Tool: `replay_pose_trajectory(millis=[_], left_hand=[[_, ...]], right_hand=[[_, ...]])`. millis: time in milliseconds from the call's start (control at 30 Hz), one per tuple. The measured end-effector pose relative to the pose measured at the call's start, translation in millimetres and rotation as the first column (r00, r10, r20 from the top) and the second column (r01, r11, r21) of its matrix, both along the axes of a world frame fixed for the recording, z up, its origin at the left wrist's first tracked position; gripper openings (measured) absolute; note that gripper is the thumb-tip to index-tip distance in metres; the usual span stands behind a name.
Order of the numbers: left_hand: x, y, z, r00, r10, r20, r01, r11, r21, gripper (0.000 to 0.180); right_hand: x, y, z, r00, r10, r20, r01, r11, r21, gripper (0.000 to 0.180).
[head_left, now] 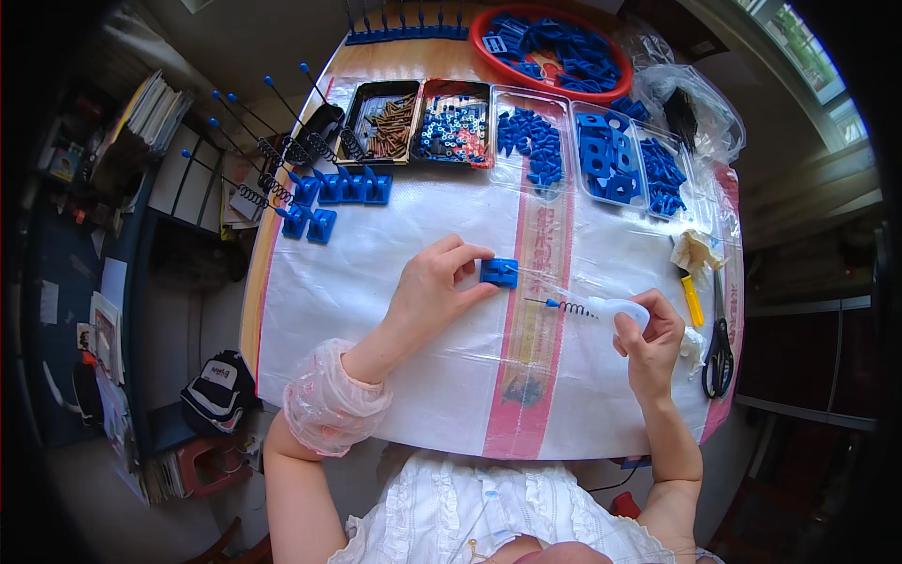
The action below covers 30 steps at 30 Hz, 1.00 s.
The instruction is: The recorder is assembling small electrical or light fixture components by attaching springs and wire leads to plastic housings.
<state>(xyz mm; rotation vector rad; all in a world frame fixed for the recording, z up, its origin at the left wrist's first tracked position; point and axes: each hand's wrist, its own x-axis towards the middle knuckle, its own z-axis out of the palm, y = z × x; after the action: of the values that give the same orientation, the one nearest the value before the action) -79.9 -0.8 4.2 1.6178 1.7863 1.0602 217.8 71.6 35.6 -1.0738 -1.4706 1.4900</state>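
My left hand (434, 287) pinches a small blue plastic block (499, 274) between thumb and forefinger, resting on the sheet-covered table. In my right hand (652, 336) is a small white squeeze bottle (615, 310), its narrower end pointing left toward the block. Between the two hands, a black coil spring (575, 308) with a blue bead and a thin dark tip lies next to the bottle's end. Whether the spring touches the bottle I cannot tell.
Trays of brass-coloured screws (390, 125), small nuts (454, 124) and blue parts (536, 141) line the far side. Finished-looking blue pieces with springs and rods (352, 186) stand at left. Black scissors (719, 362) and a yellow-handled tool (692, 299) lie at right.
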Motion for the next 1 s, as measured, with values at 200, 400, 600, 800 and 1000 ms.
replay_pose_trajectory(millis=[200, 400, 600, 800, 1000], left_hand=[[0.2, 0.0, 0.7, 1.0, 0.001, 0.0, -0.001, 1.0, 0.003, 0.036], [0.1, -0.2, -0.2, 1.0, 0.0, 0.01, 0.0, 1.0, 0.007, 0.035], [-0.5, -0.2, -0.4, 1.0, -0.004, 0.008, 0.004, 1.0, 0.001, 0.036], [-0.5, -0.3, -1.3, 1.0, -0.005, 0.01, 0.005, 1.0, 0.015, 0.035], [-0.5, -0.4, -0.9, 1.0, -0.004, 0.012, 0.004, 1.0, 0.012, 0.036]], right_hand=[[-0.4, 0.3, 1.1, 1.0, -0.001, -0.015, 0.001, 1.0, 0.002, 0.013], [-1.1, 0.3, 1.1, 1.0, 0.0, -0.01, 0.0, 1.0, -0.015, 0.014], [-1.1, 0.3, 0.2, 1.0, 0.001, -0.012, -0.001, 1.0, -0.004, 0.013], [0.0, 0.5, -0.9, 1.0, 0.002, -0.011, -0.002, 1.0, 0.003, 0.014], [-0.6, 0.3, 0.7, 1.0, 0.002, -0.023, -0.003, 1.0, -0.017, 0.014]])
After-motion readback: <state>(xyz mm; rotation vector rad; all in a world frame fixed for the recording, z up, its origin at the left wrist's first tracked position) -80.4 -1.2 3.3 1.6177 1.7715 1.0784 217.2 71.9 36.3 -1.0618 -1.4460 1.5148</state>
